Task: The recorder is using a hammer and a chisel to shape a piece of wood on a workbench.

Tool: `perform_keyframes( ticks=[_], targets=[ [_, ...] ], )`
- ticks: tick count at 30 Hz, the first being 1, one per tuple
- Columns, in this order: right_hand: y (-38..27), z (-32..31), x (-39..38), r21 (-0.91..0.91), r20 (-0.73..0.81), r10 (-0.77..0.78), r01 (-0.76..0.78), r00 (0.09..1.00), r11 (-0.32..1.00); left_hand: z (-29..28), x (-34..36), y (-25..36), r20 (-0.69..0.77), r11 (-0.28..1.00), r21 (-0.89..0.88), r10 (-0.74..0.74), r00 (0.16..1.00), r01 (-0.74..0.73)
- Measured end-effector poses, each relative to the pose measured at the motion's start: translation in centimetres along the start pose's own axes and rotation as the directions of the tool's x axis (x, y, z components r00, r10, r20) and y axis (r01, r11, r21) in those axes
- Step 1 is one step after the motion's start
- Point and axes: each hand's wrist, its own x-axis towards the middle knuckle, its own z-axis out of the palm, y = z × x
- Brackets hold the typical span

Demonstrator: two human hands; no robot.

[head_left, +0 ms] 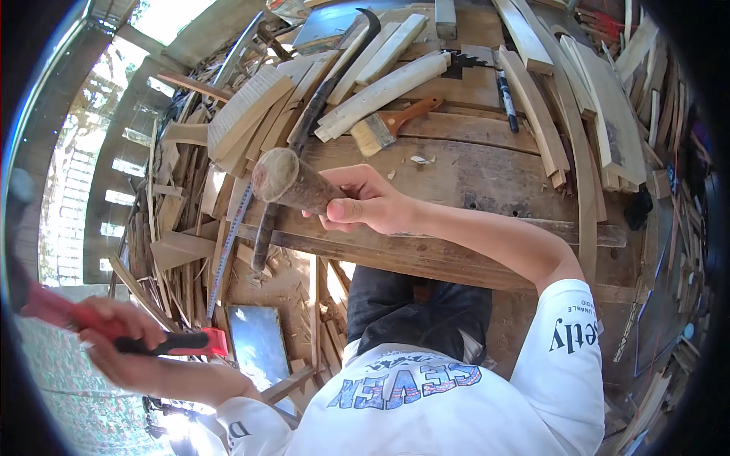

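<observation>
Over the near edge of the workbench [487, 163], the right hand [369, 204] holds a thick wooden handle [293, 182]. Its fingers are closed tight around the handle, the thumb is pressed along the side, and the rounded end of the handle points to the left, past the edge. The right forearm comes from the lower right and bends at the elbow, in a short white sleeve.

Far to the left, away from the bench and lower, the left hand [125, 346] is clamped on a red tool [163, 342] with a black grip. The tool lies almost level in the fist and its red end points to the right. I cannot tell what kind of tool it is.

No box or bowl shows on the bench; loose things lie direct on the boards. Toward the far edge, pale wood slats [380, 91] lie in a stack, and a brush [388, 125] with an orange handle lies just beside them. A dark curved blade [334, 76] crosses the slats. A black marker [507, 99] lies to the right of them. Near the left corner, a tape measure strip [228, 243] hangs over the edge, and more curved strips of wood are piled along the right edge.
</observation>
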Motion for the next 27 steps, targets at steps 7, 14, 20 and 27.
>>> perform_keyframes(
  ticks=[7, 14, 20, 27],
  targets=[
    [-0.1, 0.3, -0.4, -0.044, -0.036, -0.021, 0.019, 0.999, 0.999, 3.8, 0.2, 0.6, 0.486, 0.85, 0.525, -0.348, 0.802, 0.05],
    [0.1, 0.1, -0.3, -0.004, -0.003, -0.009, 0.009, 1.0, 1.0, 0.4, 2.7, 3.9, 0.056, 0.946, 0.149, -0.298, 0.953, 0.288],
    [0.3, 0.2, -0.5, -0.011, 0.004, -0.023, 0.023, 1.0, 1.0, 2.5, 1.0, 1.2, 0.367, 0.735, 0.447, -0.67, 0.645, 0.509],
    [0.1, -0.5, -0.3, -0.067, 0.004, -0.023, 0.023, 1.0, 0.997, 3.0, 4.2, 5.6, 0.105, 0.976, -0.029, -0.213, 0.971, 0.217]
  ],
)
